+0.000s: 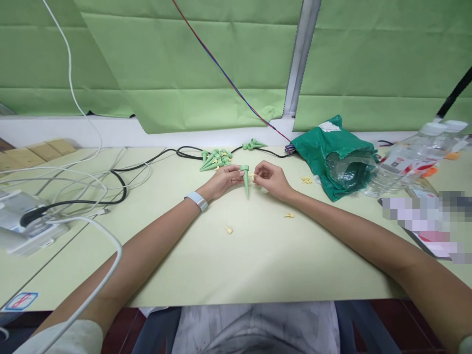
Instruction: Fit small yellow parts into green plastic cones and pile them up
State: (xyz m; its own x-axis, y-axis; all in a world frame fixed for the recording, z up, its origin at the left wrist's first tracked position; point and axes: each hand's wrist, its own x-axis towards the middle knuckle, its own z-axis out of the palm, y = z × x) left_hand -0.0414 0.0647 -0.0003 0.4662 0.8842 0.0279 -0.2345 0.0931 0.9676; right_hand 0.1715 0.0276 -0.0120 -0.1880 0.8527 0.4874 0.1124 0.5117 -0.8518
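My left hand (223, 180) grips a green plastic plant-watering spike (246, 182), whose narrow tip points down toward the table. Close by on its right, my right hand (271, 178) pinches a small yellow plastic piece (252, 175) against or just beside the spike's upper part; whether it is inserted I cannot tell. Behind my left hand lies a pile of similar green spikes (216, 160), some with yellow pieces on them. Farther back are a few more green spikes (254, 144). Loose yellow pieces lie on the table: one in front (229, 229), another near my right forearm (289, 216), and a small cluster (306, 180).
An open green plastic bag (334, 157) sits at the back right, with clear bottles (409, 157) beside it. White and black cables and a power strip (27, 221) spread over the left side. Wooden blocks (37, 153) stand at the back left. The table's front edge runs near my lap.
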